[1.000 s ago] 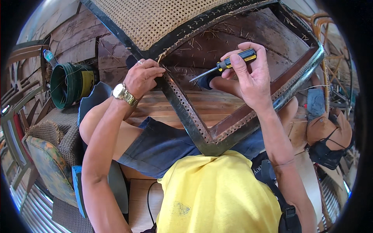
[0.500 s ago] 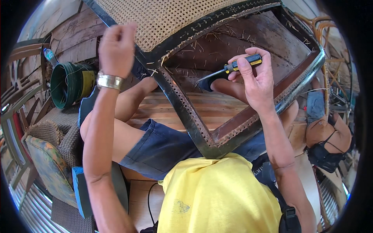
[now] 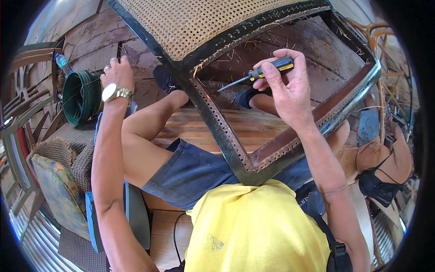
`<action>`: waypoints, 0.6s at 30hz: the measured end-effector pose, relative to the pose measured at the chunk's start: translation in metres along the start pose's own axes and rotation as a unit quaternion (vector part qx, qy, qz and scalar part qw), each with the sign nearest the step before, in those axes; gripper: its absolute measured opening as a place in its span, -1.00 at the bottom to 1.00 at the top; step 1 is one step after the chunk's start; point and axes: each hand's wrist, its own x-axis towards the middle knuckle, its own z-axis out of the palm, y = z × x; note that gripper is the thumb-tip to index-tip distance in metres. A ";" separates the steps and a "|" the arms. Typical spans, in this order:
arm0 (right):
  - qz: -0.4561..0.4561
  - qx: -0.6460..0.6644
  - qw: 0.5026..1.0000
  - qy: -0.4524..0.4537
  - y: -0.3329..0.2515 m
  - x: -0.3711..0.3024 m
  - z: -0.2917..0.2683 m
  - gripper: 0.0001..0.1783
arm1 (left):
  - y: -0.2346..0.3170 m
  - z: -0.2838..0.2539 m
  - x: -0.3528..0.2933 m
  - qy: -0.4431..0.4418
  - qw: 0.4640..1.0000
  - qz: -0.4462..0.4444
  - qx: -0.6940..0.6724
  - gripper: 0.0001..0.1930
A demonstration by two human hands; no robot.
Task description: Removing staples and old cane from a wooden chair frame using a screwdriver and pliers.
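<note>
My right hand (image 3: 292, 90) grips a screwdriver (image 3: 272, 70) by its black and yellow handle. Its thin shaft points left over the opening of a dark wooden chair frame (image 3: 215, 127). Small holes line the inner edges of that frame, which leans on my lap. Woven cane webbing (image 3: 181, 27) fills its far section, and frayed cane ends stick up at the corner between the two sections. Away to the left, my left hand (image 3: 117, 77) is beside a dark green bucket (image 3: 74, 97), fingers apart, with nothing visible in them.
A plastic bottle (image 3: 61, 61) is behind the bucket. Camouflage-patterned cushioning (image 3: 59, 190) and wooden chair parts (image 3: 27, 118) crowd the left side. Bits of cane litter the plank floor (image 3: 308, 41). Bent rattan pieces (image 3: 378, 34) and a black strapped item (image 3: 380, 183) are on the right.
My left hand has swung left and down from the chair frame toward the bucket, its fingers spreading. The pale strand crossing at the frame's corner is gone. The screwdriver has shifted slightly left and up.
</note>
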 end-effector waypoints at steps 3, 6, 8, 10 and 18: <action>-0.010 0.000 1.000 -0.019 -0.003 0.004 0.012 -0.62 | -0.004 -0.007 -0.014 0.087 0.954 0.058 -0.279 -0.81; -0.013 -0.024 0.999 -0.031 -0.001 0.005 0.011 -0.62 | 0.050 -0.018 -0.052 0.086 0.892 0.148 -0.418 -0.90; -0.010 0.001 1.000 -0.026 -0.002 0.001 0.008 -0.64 | 0.076 -0.022 -0.079 0.054 0.897 0.114 -0.423 -0.88; -0.013 0.000 1.000 -0.009 -0.012 -0.005 0.000 -0.65 | 0.097 -0.018 -0.098 0.046 0.904 0.061 -0.421 -0.86; -0.091 -0.128 0.951 0.265 -0.097 -0.110 -0.225 -0.66 | 0.155 -0.005 -0.096 0.051 0.932 -0.066 -0.354 -0.70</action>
